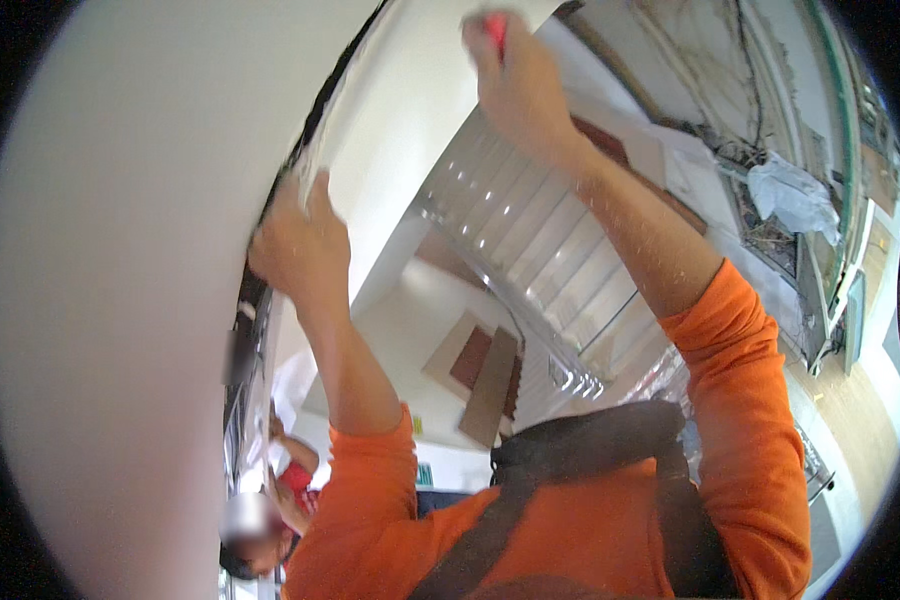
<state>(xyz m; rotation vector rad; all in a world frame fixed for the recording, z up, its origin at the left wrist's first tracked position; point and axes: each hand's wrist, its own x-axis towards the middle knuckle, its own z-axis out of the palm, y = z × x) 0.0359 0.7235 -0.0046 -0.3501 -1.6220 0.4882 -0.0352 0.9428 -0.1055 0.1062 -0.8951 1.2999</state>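
Observation:
My left hand (305,245) is raised at the left, its fingers closed at the edge of a pale panel (410,110). A thin whitish strip (315,150) runs up from these fingers along a dark gap (335,85); the fingers seem to pinch it, though blur hides the exact hold. Higher and to the right, my right hand (525,95) is closed around a small red object (496,32). Motion smears that object, so its kind does not show. Both forearms reach up from orange sleeves.
A large plain pale surface (120,300) fills the left. Beyond my arms lie a shiny ribbed panel (540,235), brown boards (490,385) and a crumpled pale plastic bag (795,195). Another person (265,520) in red is at the lower left. A black strap (590,440) crosses my chest.

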